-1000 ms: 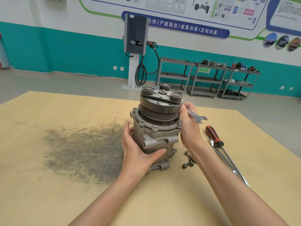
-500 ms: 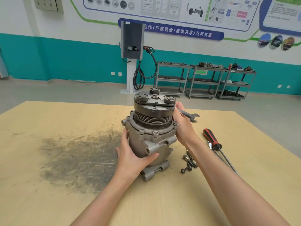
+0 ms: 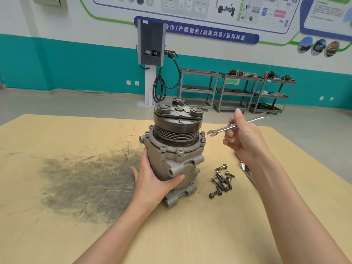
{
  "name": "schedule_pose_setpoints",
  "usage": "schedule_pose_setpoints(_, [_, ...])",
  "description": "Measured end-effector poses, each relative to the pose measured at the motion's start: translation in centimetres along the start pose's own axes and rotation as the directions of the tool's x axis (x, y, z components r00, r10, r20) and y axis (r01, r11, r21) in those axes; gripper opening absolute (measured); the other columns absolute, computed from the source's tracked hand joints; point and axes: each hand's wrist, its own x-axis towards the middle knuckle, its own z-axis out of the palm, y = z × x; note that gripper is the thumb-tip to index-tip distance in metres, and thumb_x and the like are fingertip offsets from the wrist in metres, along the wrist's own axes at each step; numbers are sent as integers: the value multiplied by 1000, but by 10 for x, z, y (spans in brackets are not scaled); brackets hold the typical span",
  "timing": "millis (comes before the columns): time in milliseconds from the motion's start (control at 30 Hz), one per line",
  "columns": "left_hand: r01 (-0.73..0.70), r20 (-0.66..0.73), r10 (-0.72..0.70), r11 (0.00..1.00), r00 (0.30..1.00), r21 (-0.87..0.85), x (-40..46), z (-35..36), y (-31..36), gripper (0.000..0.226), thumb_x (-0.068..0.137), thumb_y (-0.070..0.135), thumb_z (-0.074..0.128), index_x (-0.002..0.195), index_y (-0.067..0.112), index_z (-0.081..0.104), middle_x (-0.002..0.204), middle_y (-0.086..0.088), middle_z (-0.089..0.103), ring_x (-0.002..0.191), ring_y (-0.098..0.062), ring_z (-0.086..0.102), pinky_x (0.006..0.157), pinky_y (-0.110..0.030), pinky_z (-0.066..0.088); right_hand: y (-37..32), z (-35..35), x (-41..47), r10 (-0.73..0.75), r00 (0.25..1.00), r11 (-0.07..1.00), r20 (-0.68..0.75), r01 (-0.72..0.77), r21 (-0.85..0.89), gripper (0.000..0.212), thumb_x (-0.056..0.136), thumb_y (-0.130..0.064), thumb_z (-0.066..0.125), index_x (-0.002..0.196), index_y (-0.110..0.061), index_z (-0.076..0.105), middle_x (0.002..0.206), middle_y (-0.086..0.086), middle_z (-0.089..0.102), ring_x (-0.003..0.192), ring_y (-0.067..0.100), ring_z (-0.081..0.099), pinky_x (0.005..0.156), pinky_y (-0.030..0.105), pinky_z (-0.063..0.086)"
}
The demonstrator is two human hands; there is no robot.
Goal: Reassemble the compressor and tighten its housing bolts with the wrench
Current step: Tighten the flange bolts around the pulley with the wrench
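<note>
Compressor (image 3: 176, 149) is standing upright near the middle of the wooden table (image 3: 57, 235), pulley end up, resting on its mounting lugs beside a dark grimy smear (image 3: 85, 180) on the board.

Left hand (image 3: 152, 180) is wrapping the lower housing, thumb across the front and fingers round the far side, clamped firmly on the body to steady it.

Right hand (image 3: 243, 140) is pinching the wrench (image 3: 234, 126) at mid-shank between thumb and fingertips; the remaining fingers are curled loosely. The open jaw end of the wrench is pointing toward the flange and hanging just beside, not yet touching, a bolt (image 3: 202, 138) seated at the right edge of the housing flange.

A heap of loose bolts (image 3: 222, 180) is lying on the table to the right of the compressor, near its base, so not all fasteners appear fitted. Part of another metal tool (image 3: 245, 170) is showing behind the right forearm; type unclear.

Judgement: the step in hand is tightening the flange bolts, with the wrench being presented to the right-side bolt. The next move calls for lining the jaw square on the bolt head, seating it fully, then turning while the left hand resists the housing's twist. Whether that bolt is already snug cannot be told.
</note>
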Motion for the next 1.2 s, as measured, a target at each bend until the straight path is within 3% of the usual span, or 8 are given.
schedule_pose_setpoints(200, [13, 6, -13, 1000, 1000, -27, 0, 0, 0, 113, 61, 35, 92, 152, 29, 25, 136, 21, 45, 145, -13, 19, 123, -53, 7, -11, -6, 0, 50, 990, 997, 130, -57, 50, 33, 104, -40, 40, 83, -17, 49, 51, -2, 47, 44, 12, 40, 55, 28, 40])
schedule_pose_setpoints(267, [4, 18, -3, 998, 1000, -55, 0, 0, 0, 109, 61, 31, 94, 149, 31, 28, 130, 27, 46, 143, -17, 26, 122, -53, 17, -10, -4, -1, 38, 992, 997, 120, -46, 65, 32, 104, -38, 39, 83, -17, 50, 51, -1, 48, 45, 12, 41, 56, 28, 40])
schedule_pose_setpoints(400, [18, 40, -13, 992, 999, -121, -1, -1, 2, 112, 59, 27, 95, 149, 29, 29, 138, 14, 52, 130, -8, 47, 113, -43, 41, -2, 3, -1, 56, 989, 996, 137, -64, 55, 33, 105, -37, 38, 83, -16, 51, 52, -1, 48, 46, 12, 41, 59, 29, 39])
schedule_pose_setpoints(767, [20, 60, -13, 993, 998, -116, -2, -2, 3, 113, 59, 26, 95, 150, 27, 28, 140, 12, 52, 129, -7, 49, 112, -41, 42, 12, 16, 3, 57, 983, 996, 172, -67, 51, 33, 106, -31, 38, 79, -16, 49, 47, -3, 41, 42, 12, 34, 54, 28, 33])
schedule_pose_setpoints(900, [30, 58, -23, 993, 998, -116, -2, -1, 2, 113, 58, 29, 95, 150, 28, 28, 139, 12, 52, 129, -7, 49, 112, -42, 42, 33, 16, -15, -164, 986, 971, 2, 161, 178, 35, 106, -34, 35, 79, -15, 47, 46, -3, 41, 40, 11, 34, 47, 24, 35])
schedule_pose_setpoints(1000, [33, 54, -27, 994, 998, -108, -3, -1, 2, 112, 58, 29, 95, 149, 28, 30, 138, 12, 53, 129, -7, 49, 111, -42, 42, 45, 14, -31, -353, 932, 923, -75, 360, 133, 39, 102, -44, 35, 81, -14, 48, 49, -4, 50, 44, 12, 44, 47, 24, 40])
schedule_pose_setpoints(1100, [33, 49, -29, 994, 998, -102, -3, -1, 2, 111, 59, 27, 95, 149, 28, 29, 139, 13, 53, 129, -6, 49, 111, -41, 42, 51, 12, -43, -552, 831, 833, -62, 554, 14, 40, 101, -49, 39, 86, -13, 49, 59, -5, 58, 51, 13, 52, 49, 24, 45])
schedule_pose_setpoints(1200, [36, 51, -31, 995, 998, -98, -3, -1, 3, 112, 59, 26, 95, 150, 29, 28, 139, 13, 52, 130, -7, 48, 112, -42, 41, 53, 14, -51, -741, 672, 671, 1, 741, -29, 20, 100, -29, 40, 87, -17, 48, 69, -13, 60, 53, 11, 53, 49, 24, 44])
